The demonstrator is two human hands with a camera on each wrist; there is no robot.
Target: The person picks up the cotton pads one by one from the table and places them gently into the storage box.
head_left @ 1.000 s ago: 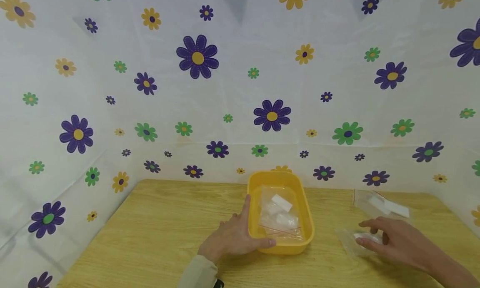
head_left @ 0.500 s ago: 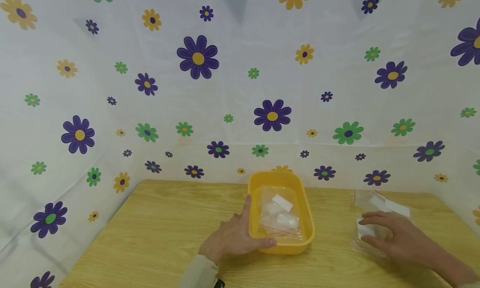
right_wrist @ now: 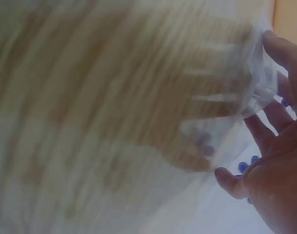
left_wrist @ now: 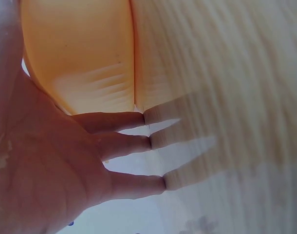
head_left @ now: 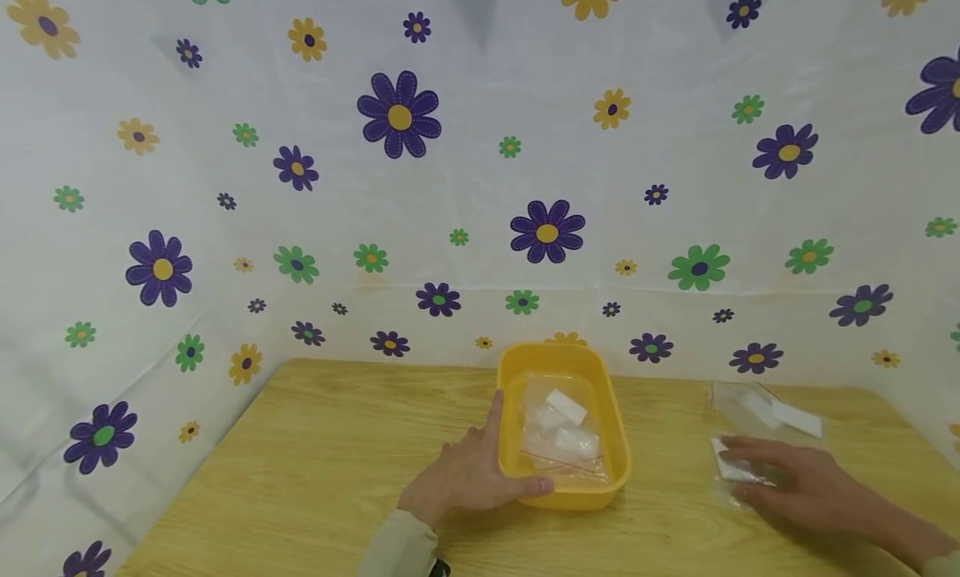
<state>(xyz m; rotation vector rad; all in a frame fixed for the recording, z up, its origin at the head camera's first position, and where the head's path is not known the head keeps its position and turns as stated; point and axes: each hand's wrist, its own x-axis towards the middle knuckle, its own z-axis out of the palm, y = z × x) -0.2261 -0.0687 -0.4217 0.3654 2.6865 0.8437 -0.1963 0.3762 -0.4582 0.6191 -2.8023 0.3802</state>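
Observation:
A yellow plastic tub stands on the wooden table and holds clear zip bags with white pieces inside. My left hand lies open against the tub's near left corner, thumb along the front wall. In the left wrist view its straight fingers rest on the table beside the tub. My right hand lies flat over a clear bag with a white piece, right of the tub. The blurred right wrist view shows that bag's film at the fingertips, the thumb apart from it.
A second clear bag with white pieces lies at the table's back right. A white cloth with purple, green and yellow flowers walls in the table at the back and on both sides.
My right hand has slid right and slightly back, taking the clear bag with it. The left hand and the tub have stayed put.

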